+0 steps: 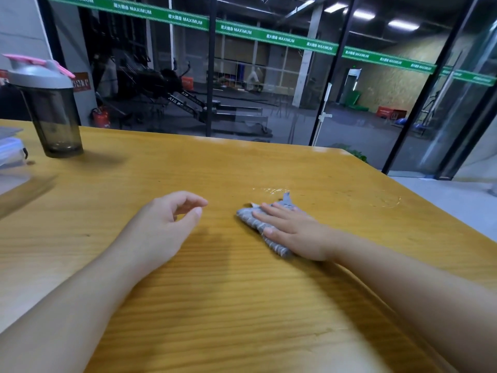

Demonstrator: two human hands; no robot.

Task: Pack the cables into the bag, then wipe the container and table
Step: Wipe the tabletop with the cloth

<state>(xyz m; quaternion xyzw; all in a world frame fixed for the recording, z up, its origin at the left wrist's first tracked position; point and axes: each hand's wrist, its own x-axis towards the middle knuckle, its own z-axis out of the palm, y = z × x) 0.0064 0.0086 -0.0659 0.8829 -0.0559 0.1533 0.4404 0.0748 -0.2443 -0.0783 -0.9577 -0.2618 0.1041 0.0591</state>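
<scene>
My right hand (294,231) lies flat with straight fingers on a folded grey striped cloth (251,216), pressing it onto the yellow wooden table (242,292) right of centre. A thin wet streak (271,190) shines on the wood just beyond the cloth. My left hand (172,219) rests on its edge on the table to the left of the cloth, fingers loosely curled and holding nothing. A clear plastic container (12,154) with a latch shows partly at the far left edge. No cables and no bag are in view.
A smoky grey shaker bottle (51,111) with a grey lid and pink cap stands upright at the back left. The table's far edge and right corner (347,152) border a glass wall with a gym behind it.
</scene>
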